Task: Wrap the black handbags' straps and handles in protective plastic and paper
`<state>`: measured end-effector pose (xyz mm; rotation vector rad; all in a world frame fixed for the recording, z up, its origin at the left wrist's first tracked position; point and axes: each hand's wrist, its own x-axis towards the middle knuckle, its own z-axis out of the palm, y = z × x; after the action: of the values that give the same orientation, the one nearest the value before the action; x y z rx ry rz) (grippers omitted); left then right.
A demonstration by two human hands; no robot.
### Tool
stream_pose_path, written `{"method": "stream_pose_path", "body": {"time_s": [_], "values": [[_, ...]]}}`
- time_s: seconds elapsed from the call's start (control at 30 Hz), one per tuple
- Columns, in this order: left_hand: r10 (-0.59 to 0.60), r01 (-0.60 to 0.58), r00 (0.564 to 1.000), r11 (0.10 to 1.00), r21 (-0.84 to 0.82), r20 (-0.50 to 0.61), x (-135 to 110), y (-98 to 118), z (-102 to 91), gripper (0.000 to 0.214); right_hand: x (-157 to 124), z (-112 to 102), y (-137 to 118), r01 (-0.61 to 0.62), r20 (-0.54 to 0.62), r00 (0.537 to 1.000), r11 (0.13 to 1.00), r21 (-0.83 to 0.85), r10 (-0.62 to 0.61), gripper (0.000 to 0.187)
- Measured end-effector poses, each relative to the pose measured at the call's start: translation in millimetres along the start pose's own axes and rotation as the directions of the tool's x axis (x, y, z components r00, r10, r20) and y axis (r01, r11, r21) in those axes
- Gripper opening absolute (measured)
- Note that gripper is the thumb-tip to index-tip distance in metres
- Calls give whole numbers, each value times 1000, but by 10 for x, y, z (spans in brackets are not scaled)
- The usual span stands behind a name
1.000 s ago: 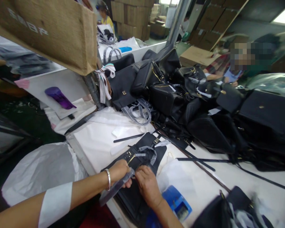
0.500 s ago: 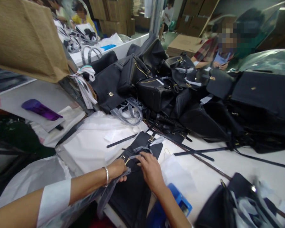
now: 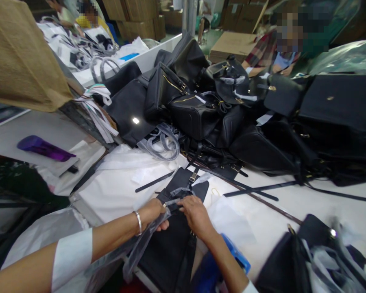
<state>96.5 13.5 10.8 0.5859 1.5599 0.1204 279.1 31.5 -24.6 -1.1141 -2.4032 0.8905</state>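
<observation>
Your left hand point(image 3: 152, 213) is closed around a length of clear plastic film point(image 3: 137, 252), which trails off the table edge below your wrist. Your right hand point(image 3: 197, 216) has its fingertips point(image 3: 183, 202) pinched together on the film-wrapped strap point(image 3: 183, 192) at the top of the black bag point(image 3: 171, 248). The bag lies flat in front of you, its lower end hanging over the near edge of the table point(image 3: 280, 211).

The film is thin and drawn tight between your two hands, so a hard pull may tear it or stretch it out of shape. The gold hardware point(image 3: 194, 176) just beyond your fingers could snag it too. Your bracelet point(image 3: 138, 222) sits close to the film and may catch a fold.

With so much of the bag past the edge, a tug towards you could slide it off. The blue box point(image 3: 236, 257) beside your right forearm is easy to knock. Further out, the loose black strap point(image 3: 155, 182) on the white paper point(image 3: 116, 185) and the pile of black handbags point(image 3: 219, 118) crowd the space, and a wide sweep could drag one into your work.
</observation>
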Motion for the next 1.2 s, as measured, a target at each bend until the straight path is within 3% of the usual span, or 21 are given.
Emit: {"method": "stream_pose_path", "body": {"time_s": [0.2, 0.37, 0.57, 0.67, 0.83, 1.0, 1.2], "values": [[-2, 1, 1000, 999, -48, -5, 61, -1, 54, 29, 45, 76, -94, 107, 6, 994, 994, 20, -107, 16], [-17, 17, 1000, 998, -58, 4, 106, -32, 60, 30, 55, 47, 46, -7, -3, 1000, 1000, -1, 7, 24], [-50, 48, 998, 995, -89, -25, 183, -24, 84, 27, 115, 117, -58, 60, 27, 998, 995, -78, -58, 12], [-69, 67, 998, 992, -107, -11, 245, -31, 90, 27, 105, 136, -48, 26, 27, 999, 999, -18, -26, 15], [-112, 112, 994, 988, -110, 9, 354, -44, 76, 33, -29, 85, 184, -110, 20, 994, 991, 80, 109, 27], [-135, 135, 991, 984, -112, 9, 412, -22, 51, 34, -131, 31, 184, -92, 26, 996, 992, 85, 90, 15], [-148, 148, 989, 983, -111, 6, 397, 32, 40, 29, -203, 6, 178, -116, -11, 993, 988, 101, 118, 15]]}}
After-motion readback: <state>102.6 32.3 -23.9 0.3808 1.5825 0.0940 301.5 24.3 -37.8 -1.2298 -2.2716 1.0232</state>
